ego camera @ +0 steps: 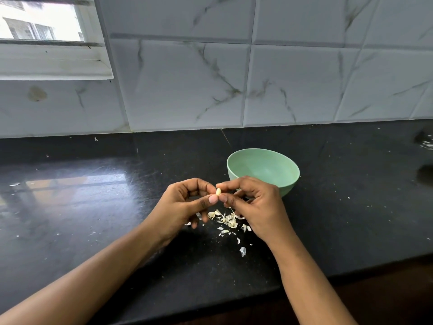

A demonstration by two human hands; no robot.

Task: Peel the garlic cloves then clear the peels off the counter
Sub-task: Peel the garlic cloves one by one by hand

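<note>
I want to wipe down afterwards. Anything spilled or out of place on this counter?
Yes: garlic peels lie loose on the black counter below the left hand and right hand pinching the garlic clove, not in the green bowl. Stray flakes reach the far left, and a pale scatter sits at the right edge.

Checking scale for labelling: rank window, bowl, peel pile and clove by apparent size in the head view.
1. window, cut off by the picture's edge, so only its visible part is ranked
2. bowl
3. peel pile, loosely scattered
4. clove
</note>
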